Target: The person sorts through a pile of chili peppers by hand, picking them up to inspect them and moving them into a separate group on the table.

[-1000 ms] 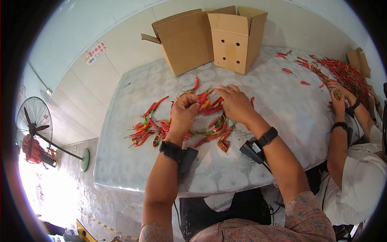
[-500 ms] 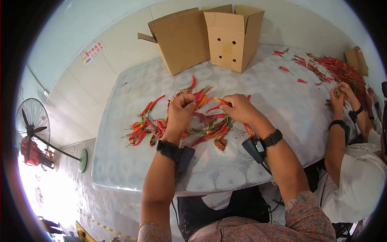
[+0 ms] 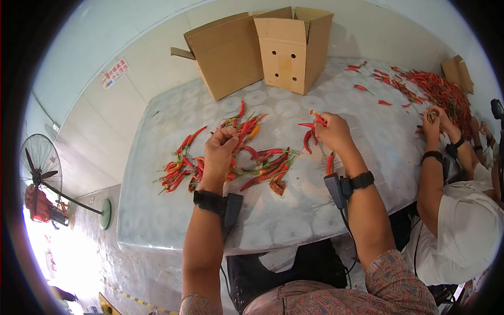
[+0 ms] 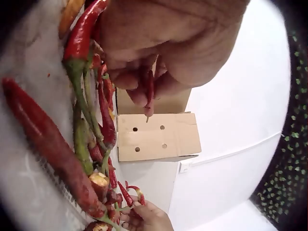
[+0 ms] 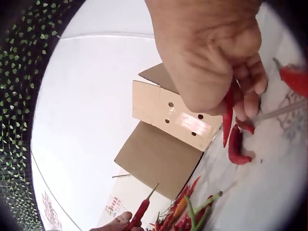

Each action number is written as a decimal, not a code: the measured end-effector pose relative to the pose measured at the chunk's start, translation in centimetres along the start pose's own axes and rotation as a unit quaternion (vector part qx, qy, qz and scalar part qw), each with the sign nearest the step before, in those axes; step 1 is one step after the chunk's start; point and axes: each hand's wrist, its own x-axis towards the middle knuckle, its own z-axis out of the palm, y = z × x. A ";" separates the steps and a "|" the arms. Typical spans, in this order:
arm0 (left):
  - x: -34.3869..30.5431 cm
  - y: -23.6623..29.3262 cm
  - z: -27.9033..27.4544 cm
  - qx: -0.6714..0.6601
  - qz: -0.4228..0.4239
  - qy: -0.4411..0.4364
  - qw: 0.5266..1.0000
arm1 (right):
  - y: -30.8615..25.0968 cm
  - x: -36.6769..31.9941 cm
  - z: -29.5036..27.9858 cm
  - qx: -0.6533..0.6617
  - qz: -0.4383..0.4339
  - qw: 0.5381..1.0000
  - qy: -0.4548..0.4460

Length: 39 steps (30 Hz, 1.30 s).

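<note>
Far left: floor fan (image 3: 39, 170) stood off the table (image 3: 210, 231). Left part of table: loose chili pile (image 3: 170, 178), mostly red. Left hand (image 3: 219, 149) was over that pile's right side, forearm running nearly straight out from the near edge, fingers bent in; thumb and fingers pinched one red chili (image 4: 149, 86), stem end out. Two cartons (image 3: 226, 60) stood at the far side, beyond the hands. Right hand (image 3: 335, 134) was well apart from the left, forearm slanting far and left, fingers curled round a red chili (image 5: 228, 118); can't tell if it gripped more. Curved red chili (image 3: 307, 142) was just beneath its fingers. Farther right, another person's hands (image 3: 437, 122) worked near a bigger chili heap (image 3: 446, 94).
</note>
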 end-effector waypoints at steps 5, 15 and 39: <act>0.4 -1.0 -0.2 0.018 0.014 -0.003 1.000 | -0.4 -0.3 0.7 -0.123 -0.100 0.987 0.036; 0.3 -0.8 -0.2 0.044 0.034 -0.015 0.998 | -2.9 -1.0 -2.8 0.141 0.002 0.985 -0.104; 0.2 -0.7 -0.5 0.036 0.031 -0.030 0.998 | -1.8 -0.3 -0.1 0.317 0.007 0.943 -0.103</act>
